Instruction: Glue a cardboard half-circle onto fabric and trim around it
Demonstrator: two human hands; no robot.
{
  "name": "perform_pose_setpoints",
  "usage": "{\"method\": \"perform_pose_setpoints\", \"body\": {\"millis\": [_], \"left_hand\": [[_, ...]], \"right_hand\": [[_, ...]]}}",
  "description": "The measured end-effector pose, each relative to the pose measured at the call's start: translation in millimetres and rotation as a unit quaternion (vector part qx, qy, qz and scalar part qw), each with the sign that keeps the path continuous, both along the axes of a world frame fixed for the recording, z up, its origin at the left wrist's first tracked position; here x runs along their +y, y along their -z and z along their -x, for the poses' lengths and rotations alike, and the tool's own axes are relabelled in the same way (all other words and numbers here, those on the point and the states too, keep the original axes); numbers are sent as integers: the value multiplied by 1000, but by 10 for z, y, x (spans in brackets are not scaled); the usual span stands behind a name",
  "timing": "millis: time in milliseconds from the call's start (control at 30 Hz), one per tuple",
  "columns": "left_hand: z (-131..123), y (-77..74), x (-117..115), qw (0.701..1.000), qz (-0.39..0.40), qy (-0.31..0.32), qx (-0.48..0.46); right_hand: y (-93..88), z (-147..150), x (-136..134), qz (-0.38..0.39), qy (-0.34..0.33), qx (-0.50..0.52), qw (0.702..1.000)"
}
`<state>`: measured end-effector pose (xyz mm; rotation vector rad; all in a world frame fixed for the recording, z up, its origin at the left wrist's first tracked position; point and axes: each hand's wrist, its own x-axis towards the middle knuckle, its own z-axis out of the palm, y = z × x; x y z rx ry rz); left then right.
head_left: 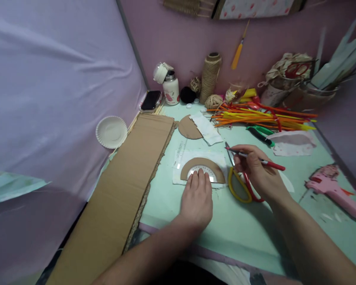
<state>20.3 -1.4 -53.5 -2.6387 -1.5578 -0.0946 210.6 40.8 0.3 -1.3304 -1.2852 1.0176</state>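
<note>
My left hand [197, 198] lies flat, fingertips pressing on a small clear protractor [211, 177]. Under the protractor, a half-round piece of brown cardboard [185, 170] rests on a white piece of cloth or paper [176, 177]. My right hand [256, 168] grips a red and dark pen [271, 163], held up to the right of the cardboard with its tip pointing left. Beneath that hand lie scissors [231, 189] with yellow and red handles. A clear ruler [181, 152] is at the upper left of the white piece.
A long cardboard sheet [136, 158] covers the table's left side. Behind are a round cardboard piece [190, 128], a bottle [171, 91], a twine spool [210, 77] and orange and yellow sticks [255, 118]. Green-handled pliers [261, 135] and a pink glue gun [335, 192] lie right.
</note>
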Motion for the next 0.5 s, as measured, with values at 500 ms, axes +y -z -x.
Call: {"method": "perform_pose_setpoints", "body": {"millis": [500], "left_hand": [[-32,-79,-19,1000,4,-2,5]], "right_hand": [[-235,766,649,53,-325,-143,933]]}}
